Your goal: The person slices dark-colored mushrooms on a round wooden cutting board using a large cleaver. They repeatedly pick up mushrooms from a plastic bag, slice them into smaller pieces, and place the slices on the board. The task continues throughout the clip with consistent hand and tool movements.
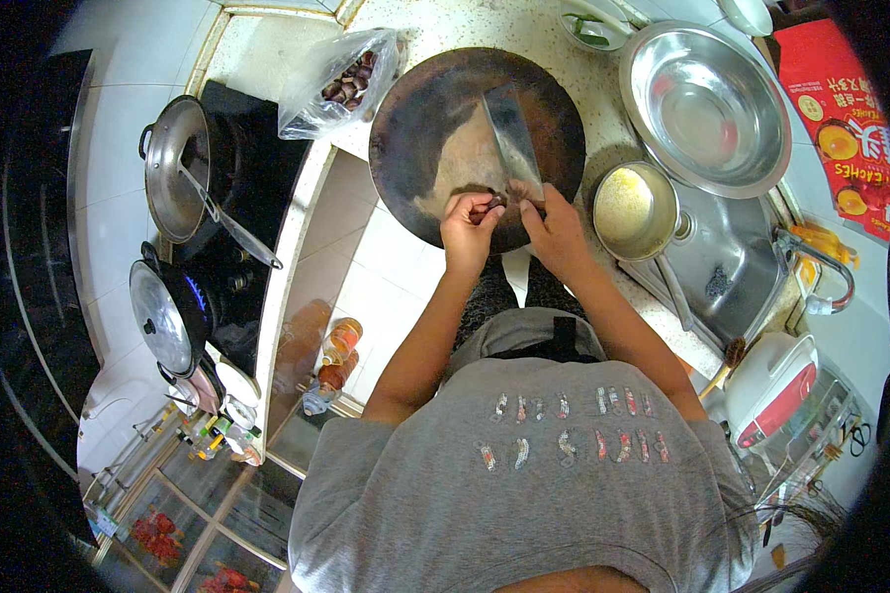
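A large round wooden chopping board (408,148) lies on the counter before me, its surface dark and wet around a paler patch. Over its near part, my left hand (471,222) pinches a small dark piece (495,202), perhaps a chestnut, between thumb and fingers. My right hand (556,226) grips the near end of a cleaver (513,137), whose broad metal blade points away from me across the board. The cleaver's handle is hidden by my hand. Beyond the board, at the left, an open clear plastic bag (308,107) holds several dark brown chestnuts (350,85).
A steel basin (701,104) and a saucepan (634,215) stand at the right by the sink (742,259). On the left stove are a wok with a ladle (174,174) and a lidded pot (159,319) over a lit blue flame.
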### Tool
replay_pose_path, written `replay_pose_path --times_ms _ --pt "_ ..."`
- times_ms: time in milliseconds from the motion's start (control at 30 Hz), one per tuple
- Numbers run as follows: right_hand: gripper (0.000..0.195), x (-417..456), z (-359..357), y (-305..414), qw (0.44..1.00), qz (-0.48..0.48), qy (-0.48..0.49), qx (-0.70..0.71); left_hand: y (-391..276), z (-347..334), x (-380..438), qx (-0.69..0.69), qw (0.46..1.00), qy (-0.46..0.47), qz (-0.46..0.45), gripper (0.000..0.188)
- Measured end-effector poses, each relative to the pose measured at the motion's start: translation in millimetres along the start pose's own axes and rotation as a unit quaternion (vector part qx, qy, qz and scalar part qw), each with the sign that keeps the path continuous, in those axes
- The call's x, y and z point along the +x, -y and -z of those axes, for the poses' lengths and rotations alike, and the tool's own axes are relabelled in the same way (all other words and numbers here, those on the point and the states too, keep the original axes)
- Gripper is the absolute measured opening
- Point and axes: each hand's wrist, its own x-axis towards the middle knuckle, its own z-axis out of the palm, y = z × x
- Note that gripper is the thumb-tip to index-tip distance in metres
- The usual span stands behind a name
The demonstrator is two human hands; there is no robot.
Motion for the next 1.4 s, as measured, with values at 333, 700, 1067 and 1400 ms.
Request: replay_pose_path --times_ms 333,700,1067,1400 --pt "0.016 11.6 -25.4 -47.5 0.998 0.002 0.021 -0.056 14.8 -6.7 -8.4 0.034 0.997 -0.048 -0.041 0.019" --pt "0.017 9.8 -27.1 -36.2 0.995 -0.007 0.022 -0.097 2.1 -3.1 -6.0 0.051 0.995 -0.056 -0.072 0.019" --pt "0.018 13.2 -33.3 -21.7 0.985 -0.047 0.034 -0.163 6.8 0.2 -2.4 0.048 0.997 -0.034 -0.051 0.020" --pt "0.018 18.7 -37.2 -9.3 0.972 -0.044 0.050 -0.223 9.5 0.4 -2.8 0.045 0.998 -0.028 -0.037 0.018"
